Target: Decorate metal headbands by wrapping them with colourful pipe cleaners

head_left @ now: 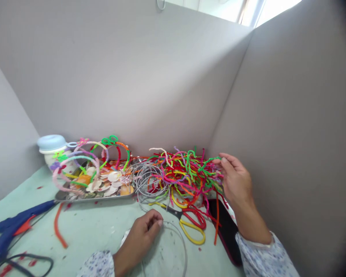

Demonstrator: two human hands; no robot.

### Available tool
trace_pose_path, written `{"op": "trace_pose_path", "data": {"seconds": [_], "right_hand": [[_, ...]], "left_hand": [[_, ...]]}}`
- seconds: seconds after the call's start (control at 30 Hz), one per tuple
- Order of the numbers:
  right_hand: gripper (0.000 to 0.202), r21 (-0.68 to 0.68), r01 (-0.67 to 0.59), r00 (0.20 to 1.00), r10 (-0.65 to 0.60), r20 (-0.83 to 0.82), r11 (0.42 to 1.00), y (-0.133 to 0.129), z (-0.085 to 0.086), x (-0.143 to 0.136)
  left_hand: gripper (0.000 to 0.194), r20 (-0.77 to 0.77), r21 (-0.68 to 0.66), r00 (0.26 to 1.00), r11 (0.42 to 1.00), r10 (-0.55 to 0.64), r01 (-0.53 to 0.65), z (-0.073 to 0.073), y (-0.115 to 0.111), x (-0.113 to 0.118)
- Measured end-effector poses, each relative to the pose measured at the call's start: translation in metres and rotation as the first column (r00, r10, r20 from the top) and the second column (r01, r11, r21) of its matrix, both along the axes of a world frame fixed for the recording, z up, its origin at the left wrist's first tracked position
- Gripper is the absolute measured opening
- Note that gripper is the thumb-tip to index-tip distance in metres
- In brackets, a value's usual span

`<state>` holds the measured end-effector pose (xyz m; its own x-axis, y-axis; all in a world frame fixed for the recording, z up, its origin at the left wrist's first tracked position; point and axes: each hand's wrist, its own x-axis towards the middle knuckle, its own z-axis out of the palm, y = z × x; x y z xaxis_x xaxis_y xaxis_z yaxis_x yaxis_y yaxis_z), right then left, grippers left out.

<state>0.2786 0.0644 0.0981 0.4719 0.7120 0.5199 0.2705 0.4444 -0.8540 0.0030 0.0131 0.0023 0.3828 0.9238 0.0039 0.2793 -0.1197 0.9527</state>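
Observation:
My right hand (237, 181) is raised at the right end of a tangled pile of pipe cleaners (184, 173) in many colours. Its thumb and fingers pinch the end of a twisted green pipe cleaner (209, 163), whose other end runs into the pile. Low in front, my left hand (144, 238) rests near the tabletop with curled fingers. A loop of thin grey wire (184, 242) comes out at its fingertips and curves round to the right; the grip itself is partly hidden. Scissors (187, 221) with red and yellow handles lie between my hands.
A metal tray (103, 198) holds shells and pipe-cleaner-wrapped hoops (98, 165). Beside it sits a coil of grey wire (150, 179). A blue glue gun (14, 231), a blue-lidded jar (53, 148) and a dark phone (225, 231) lie around. Grey partitions (132, 77) enclose the table.

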Motion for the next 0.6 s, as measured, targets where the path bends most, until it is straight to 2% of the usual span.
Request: {"op": "trace_pose_path", "data": {"seconds": [0.1,0.23,0.37,0.43,0.6], "right_hand": [[0.031,0.012,-0.067,0.995,0.067,-0.073,0.998,-0.001,0.002,-0.002],[0.033,-0.154,-0.114,0.992,0.121,0.038,0.982,-0.005,0.008,-0.007],[0.03,-0.242,-0.102,0.984,0.134,0.117,0.965,-0.011,0.016,-0.01],[0.028,-0.259,-0.112,0.977,0.154,0.15,0.96,-0.013,0.018,-0.01],[0.025,-0.315,-0.095,0.945,0.185,0.27,0.944,-0.011,0.013,-0.005]], "left_hand": [[0.022,-0.039,0.026,0.999,0.999,0.019,-0.018,0.001,0.002,0.001],[0.02,-0.168,0.164,0.983,0.986,0.07,-0.042,0.011,0.005,0.003],[0.017,-0.223,0.38,0.968,0.925,0.116,-0.023,0.039,0.005,0.008],[0.017,-0.208,0.409,0.974,0.912,0.085,0.008,0.057,0.008,0.016],[0.019,-0.212,0.502,0.976,0.863,0.056,0.06,0.094,0.036,0.06]]}}
